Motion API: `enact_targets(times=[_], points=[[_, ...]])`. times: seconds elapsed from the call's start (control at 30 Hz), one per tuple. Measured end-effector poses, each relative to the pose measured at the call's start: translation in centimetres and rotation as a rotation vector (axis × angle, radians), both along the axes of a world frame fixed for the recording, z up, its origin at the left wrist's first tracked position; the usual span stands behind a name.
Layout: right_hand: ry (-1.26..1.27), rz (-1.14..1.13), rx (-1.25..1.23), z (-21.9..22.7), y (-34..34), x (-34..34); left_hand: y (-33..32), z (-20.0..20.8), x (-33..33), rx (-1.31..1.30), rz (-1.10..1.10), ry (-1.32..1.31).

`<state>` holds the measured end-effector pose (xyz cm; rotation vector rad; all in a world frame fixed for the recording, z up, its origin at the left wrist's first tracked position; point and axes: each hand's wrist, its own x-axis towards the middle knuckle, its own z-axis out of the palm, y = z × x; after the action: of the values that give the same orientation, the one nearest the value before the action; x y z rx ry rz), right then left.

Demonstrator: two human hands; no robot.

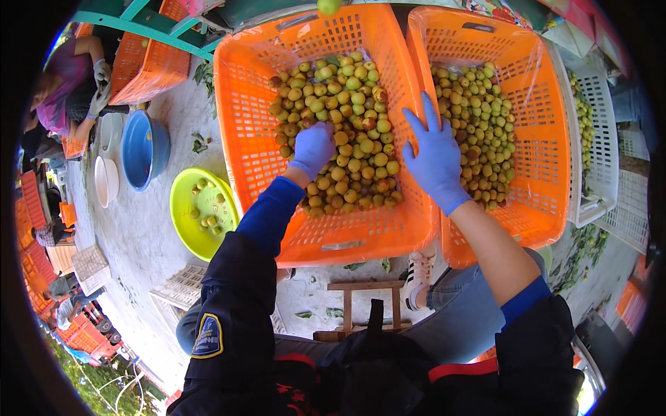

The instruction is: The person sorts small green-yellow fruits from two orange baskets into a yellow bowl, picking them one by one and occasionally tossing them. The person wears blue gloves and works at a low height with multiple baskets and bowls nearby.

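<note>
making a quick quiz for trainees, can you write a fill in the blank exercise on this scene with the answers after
The left grip is in among the fruit of a crate coloured ____. The right grip, fingers spread, is covered by a ____. The blue basin stands to the ____ of that crate. The sleeve cuff behind the left grip is coloured ____.

Missing words: orange; glove; left; blue.

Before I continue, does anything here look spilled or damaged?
Leaves lie scattered on the floor left of the orange basket that the left hand reaches into. Some fruits inside show dark brown patches, unlike the greener ones, possibly damage.
</note>
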<state>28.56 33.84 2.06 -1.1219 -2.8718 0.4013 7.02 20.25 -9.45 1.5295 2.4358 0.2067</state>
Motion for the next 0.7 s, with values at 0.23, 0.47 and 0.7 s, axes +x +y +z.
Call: enact_targets(times=[0.23, 0.47, 0.7], points=[[-0.012, 0.02, 0.024, 0.2, -0.1, -0.4, 7.9, -2.5, -3.1, -0.242, 0.028, -0.271], [-0.028, 0.016, 0.021, -0.2, 0.4, 0.4, 9.0, -3.5, -1.4, -0.414, -0.024, -0.317], [-0.013, 0.065, 0.019, 0.3, -0.8, -1.0, 4.5, -7.4, -0.6, -0.374, 0.019, -0.183]])
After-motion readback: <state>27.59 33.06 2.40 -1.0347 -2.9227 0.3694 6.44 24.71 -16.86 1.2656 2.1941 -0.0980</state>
